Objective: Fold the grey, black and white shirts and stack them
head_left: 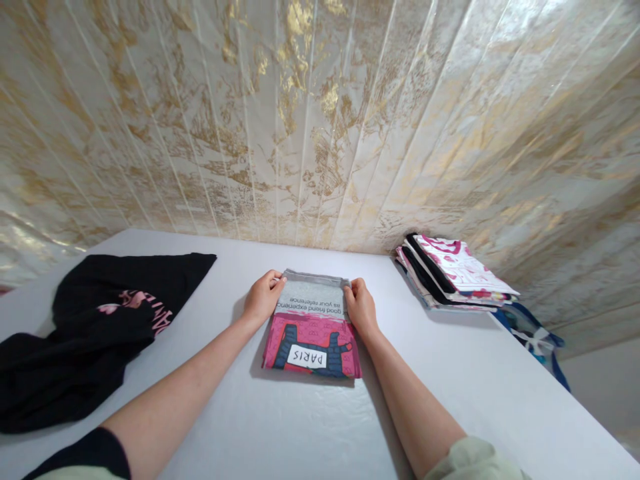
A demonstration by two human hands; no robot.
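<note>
A folded grey and pink T-shirt (315, 333) lies in front of me on the white table, its printed lettering upside down to my view. My left hand (264, 294) pinches its far left corner between thumb and fingers. At the far right corner, my right hand (361, 305) grips the edge in the same way, fingers curled partly out of sight. The shirt is a compact rectangle with a grey hem along its far side.
To the left, a black garment with pink print (115, 327) lies spread and crumpled. A stack of folded clothes (457, 273) stands at the back right. Beyond the white table's (440, 380) right edge is a blue bag (537, 340). A gold-patterned curtain (310, 133) hangs behind.
</note>
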